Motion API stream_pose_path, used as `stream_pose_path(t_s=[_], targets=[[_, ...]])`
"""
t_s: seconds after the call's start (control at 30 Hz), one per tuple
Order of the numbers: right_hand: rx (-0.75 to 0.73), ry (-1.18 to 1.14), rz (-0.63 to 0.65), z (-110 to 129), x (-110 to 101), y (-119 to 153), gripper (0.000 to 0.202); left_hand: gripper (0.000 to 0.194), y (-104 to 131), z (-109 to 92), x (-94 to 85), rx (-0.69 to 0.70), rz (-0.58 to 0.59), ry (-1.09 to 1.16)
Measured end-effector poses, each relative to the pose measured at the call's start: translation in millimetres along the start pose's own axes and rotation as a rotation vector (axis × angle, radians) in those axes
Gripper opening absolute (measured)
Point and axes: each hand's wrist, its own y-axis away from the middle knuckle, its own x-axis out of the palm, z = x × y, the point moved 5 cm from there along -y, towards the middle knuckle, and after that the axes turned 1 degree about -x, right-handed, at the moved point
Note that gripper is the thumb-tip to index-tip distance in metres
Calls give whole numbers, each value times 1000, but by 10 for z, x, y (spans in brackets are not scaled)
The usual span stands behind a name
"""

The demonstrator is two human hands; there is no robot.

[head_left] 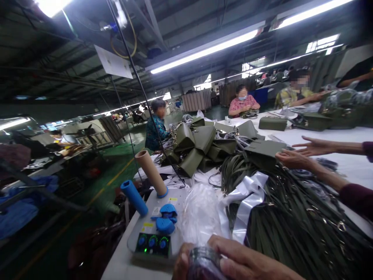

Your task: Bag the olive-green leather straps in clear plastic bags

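Note:
At the bottom edge, my left hand [183, 261] and my right hand [246, 257] close round a dark rolled bundle in clear plastic [205, 258], one on each side. What is inside the plastic cannot be made out clearly. A heap of clear plastic film [201, 212] lies just beyond my fingers. Left of it stands a grey machine [153, 247] with blue knobs, a blue post [134, 198] and a cardboard tube [152, 173]. A shiny white ribbon [246, 200] lies beyond my right hand, against dark green straps [279, 233] with metal clasps.
Olive green bags [194, 146] are piled on the white table [349, 142]. From the right, a co-worker's hands [303, 155] reach over another bag [262, 149]. Several people sit around the table. A thin dark pole [142, 87] slants across the view.

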Motion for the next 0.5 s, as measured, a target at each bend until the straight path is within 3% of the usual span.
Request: stream_pose_path(t_s=[0.13, 0.23, 0.37, 0.5], targets=[[-46, 148, -25, 43, -27, 38, 42, 56, -56, -131, 76, 194, 17, -103], [-95, 381, 12, 139, -53, 15, 30, 49, -80, -364, 109, 206, 53, -255], [-58, 819, 117, 116, 39, -38, 20, 39, -65, -620, 253, 164, 312, -836], [-41, 1021, 189, -100, 203, -13, 19, 16, -63, -542, 317, 104, 450, -1135]])
